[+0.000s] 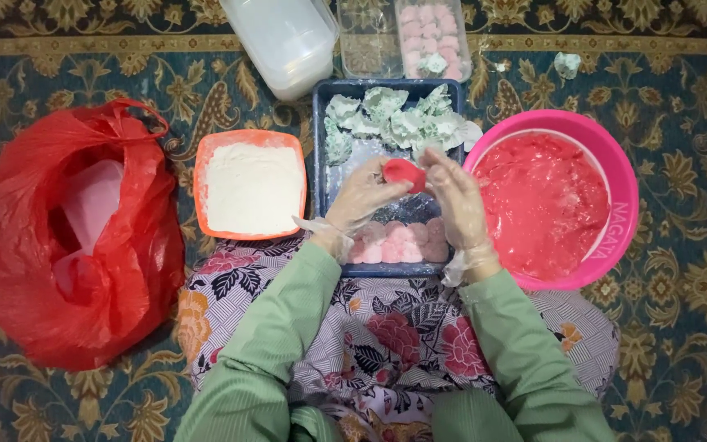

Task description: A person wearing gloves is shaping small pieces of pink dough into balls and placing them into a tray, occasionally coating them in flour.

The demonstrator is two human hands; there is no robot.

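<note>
both gloved hands meet over the blue tray (pixel 319 147): the left hand (pixel 359 199) and right hand (pixel 457 199) together pinch a red dough piece (pixel 403 173) between their fingertips. the tray holds pale green-flecked lumps (pixel 390 121) at its far end and pink floured balls (pixel 403 242) at its near end. just left, an orange tub (pixel 203 155) is full of white flour; right, a pink basin (pixel 615 176) holds red dough. a red plastic bag (pixel 18 245) lies open on the patterned carpet (pixel 681 327).
</note>
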